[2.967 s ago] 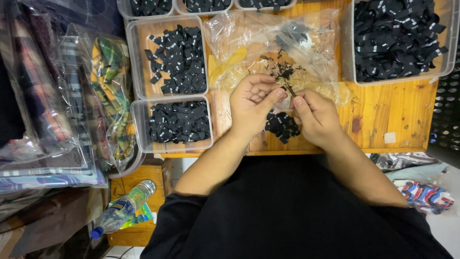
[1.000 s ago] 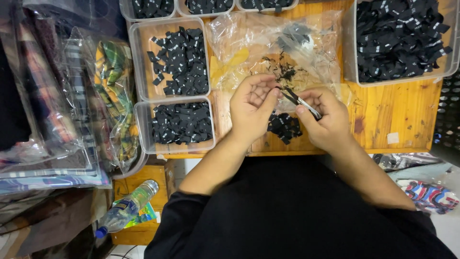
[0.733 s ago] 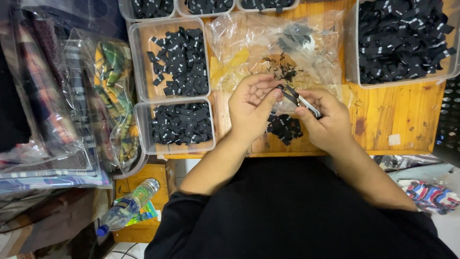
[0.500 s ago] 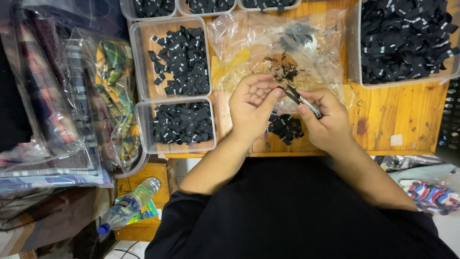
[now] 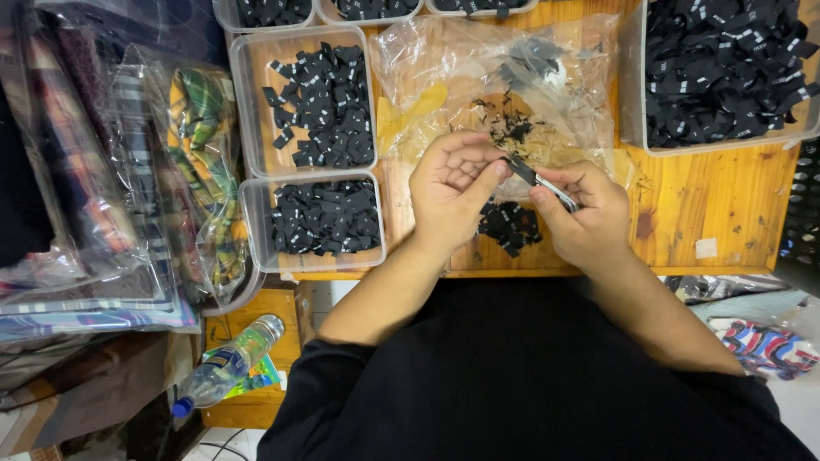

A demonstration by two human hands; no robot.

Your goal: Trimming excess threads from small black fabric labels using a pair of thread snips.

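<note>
Right hand [image 5: 581, 209] still gripping small snips [image 5: 540, 179], tips against curled left hand [image 5: 453, 192] fingers pinching a black label, pose unchanged, label pile [image 5: 509, 226] beneath.

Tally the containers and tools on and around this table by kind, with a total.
Clear plastic trays holding black labels: 6
Clear plastic bags spread on the table: 1
Metal snips in the right hand: 1
Plastic bottles: 1
Total: 9
</note>
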